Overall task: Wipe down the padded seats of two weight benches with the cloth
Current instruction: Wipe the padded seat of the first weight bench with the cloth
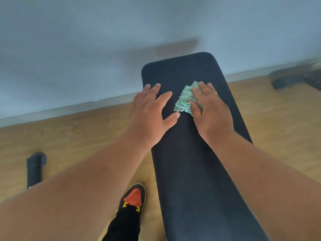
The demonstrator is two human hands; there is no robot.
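A long black padded bench seat (191, 171) runs from the bottom of the view up toward the wall. A crumpled green and white cloth (185, 100) lies near its far end. My right hand (211, 110) lies on the cloth, fingers fairly straight over it and the thumb tucked into its folds. My left hand (151, 112) lies flat on the seat's left edge beside the cloth, fingers spread, with its thumb tip almost touching the cloth.
A pale wall with a light skirting board (69, 108) stands just beyond the bench end. Wooden floor lies on both sides. A black cylindrical object (34, 169) lies on the floor at left. My shoe (133, 197) stands beside the bench. Dark equipment (293, 77) sits at far right.
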